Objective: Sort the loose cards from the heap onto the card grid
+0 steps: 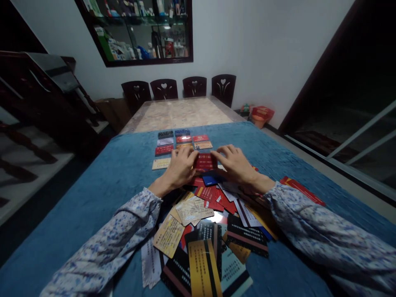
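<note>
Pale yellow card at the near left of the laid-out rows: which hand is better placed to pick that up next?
Probably the left hand: it is right beside the pale yellow card, while the right hand is farther off, across the dark red card.

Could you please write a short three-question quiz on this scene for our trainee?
1. What colour is the card between the left hand and the right hand? (a) white (b) red (c) green
2. True or false: the blue cloth covers the whole table.
3. Fill in: the overlapping pile of cards lies ____ to the person than the laid-out cards.

Key: 1: b; 2: false, it stops short of the far end; 3: closer.
</note>
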A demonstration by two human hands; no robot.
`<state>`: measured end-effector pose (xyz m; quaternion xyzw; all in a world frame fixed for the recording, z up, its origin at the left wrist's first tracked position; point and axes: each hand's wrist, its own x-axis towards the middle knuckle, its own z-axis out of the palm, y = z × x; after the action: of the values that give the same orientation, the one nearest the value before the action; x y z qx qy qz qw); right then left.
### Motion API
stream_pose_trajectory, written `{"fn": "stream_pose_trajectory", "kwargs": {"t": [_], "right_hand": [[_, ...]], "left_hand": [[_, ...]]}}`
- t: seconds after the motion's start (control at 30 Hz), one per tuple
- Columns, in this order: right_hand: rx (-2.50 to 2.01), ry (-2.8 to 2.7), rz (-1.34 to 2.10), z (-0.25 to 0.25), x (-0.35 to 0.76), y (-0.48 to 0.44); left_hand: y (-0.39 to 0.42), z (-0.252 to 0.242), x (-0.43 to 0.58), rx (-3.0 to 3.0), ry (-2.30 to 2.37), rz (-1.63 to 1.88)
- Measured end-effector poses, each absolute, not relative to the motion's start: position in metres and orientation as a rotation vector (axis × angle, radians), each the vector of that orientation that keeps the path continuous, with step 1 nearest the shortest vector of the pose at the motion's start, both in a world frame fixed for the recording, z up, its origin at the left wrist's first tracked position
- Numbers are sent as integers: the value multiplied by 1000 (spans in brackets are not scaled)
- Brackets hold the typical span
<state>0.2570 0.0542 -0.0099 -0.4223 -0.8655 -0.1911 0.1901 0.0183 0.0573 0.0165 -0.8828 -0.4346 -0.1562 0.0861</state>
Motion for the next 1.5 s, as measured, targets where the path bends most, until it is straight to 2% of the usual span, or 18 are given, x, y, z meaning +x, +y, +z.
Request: {"fn": "stream_pose_trajectory", "kwargs": {"t": [0.63,1.1,1.5], "right_hand": [[-1306,-2783,-242,49,154,126],[-1372,-2896,-103,36,97,188],[-1407,-2944,33,29,84,207]], "left_hand": [[110,49,-74,-2557,-1549,-95],[168,27,-123,-2653,-1712,-66],[179,23,-118,-2628,-1780,94]]}}
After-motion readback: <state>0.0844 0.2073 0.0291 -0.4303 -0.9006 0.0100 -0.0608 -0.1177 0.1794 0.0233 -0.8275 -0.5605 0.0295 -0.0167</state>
